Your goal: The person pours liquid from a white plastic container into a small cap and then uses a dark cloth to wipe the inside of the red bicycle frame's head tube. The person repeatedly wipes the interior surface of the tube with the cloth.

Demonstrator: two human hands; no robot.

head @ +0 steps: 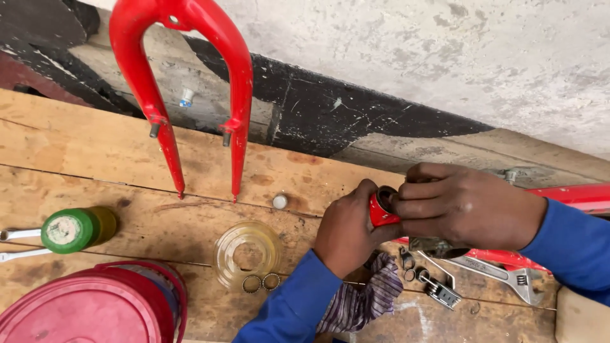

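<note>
Red frame tube point(381, 211) gripped by left hand point(348, 230) and right hand point(462, 206) near the surface point(82, 152) far edge, adjustable wrench point(502, 272) below, bare boards leftward toward red fork point(184, 76).

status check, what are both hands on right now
Left hand gripping red frame tube. Right hand closed over the tube's open end. Striped rag, adjustable wrench and small parts below, not in the way.

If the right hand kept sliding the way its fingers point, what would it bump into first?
The right hand points left across the bench, fingers at the open end of the red tube. Going on, it would likely meet that tube and the left hand holding it first; depth is hard to judge.
</note>
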